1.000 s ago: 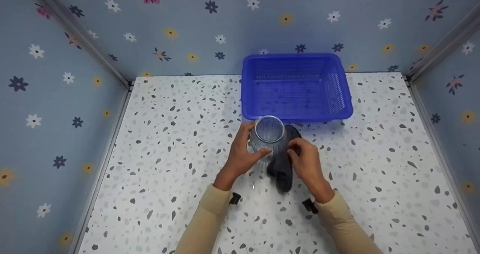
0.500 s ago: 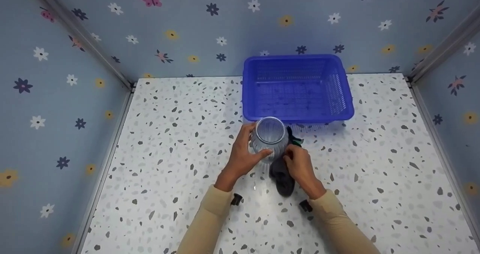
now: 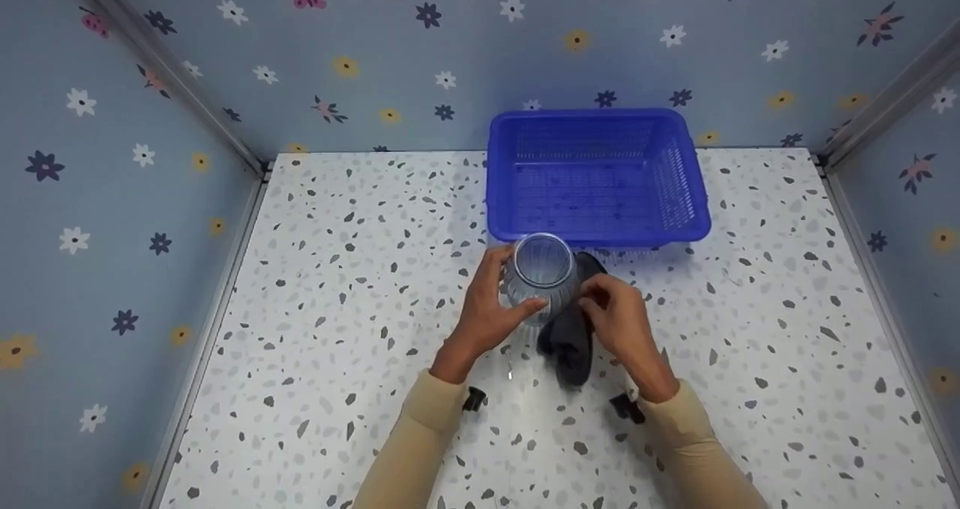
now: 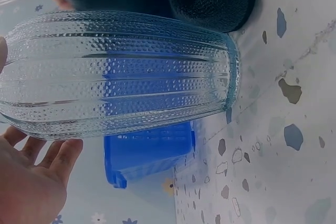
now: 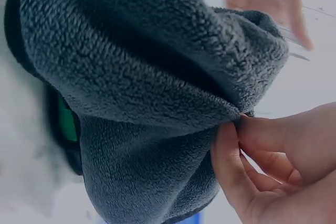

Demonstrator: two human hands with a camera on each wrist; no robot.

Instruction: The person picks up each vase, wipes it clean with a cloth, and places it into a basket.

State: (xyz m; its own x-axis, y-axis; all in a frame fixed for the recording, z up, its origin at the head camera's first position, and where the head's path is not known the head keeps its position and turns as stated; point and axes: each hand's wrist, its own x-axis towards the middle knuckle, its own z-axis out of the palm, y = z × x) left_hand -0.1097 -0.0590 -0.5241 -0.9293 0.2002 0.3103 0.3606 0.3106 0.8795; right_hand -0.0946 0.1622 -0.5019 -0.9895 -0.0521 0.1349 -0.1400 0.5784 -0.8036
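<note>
With our left grip [image 3: 487, 312], we grasp the ribbed glass jar [image 4: 121, 74]; with our right grip [image 3: 619, 315], we pinch the dark grey fleece cloth [image 5: 131, 95] beside it, near the blue basket [image 3: 622, 239].

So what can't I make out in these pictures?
Head: part of the gray cloth, behind the glass jar and right hand.
Left wrist: the jar's top, cut off by the left edge.
Right wrist: what the green patch is, blurred and partly covered by cloth.
</note>
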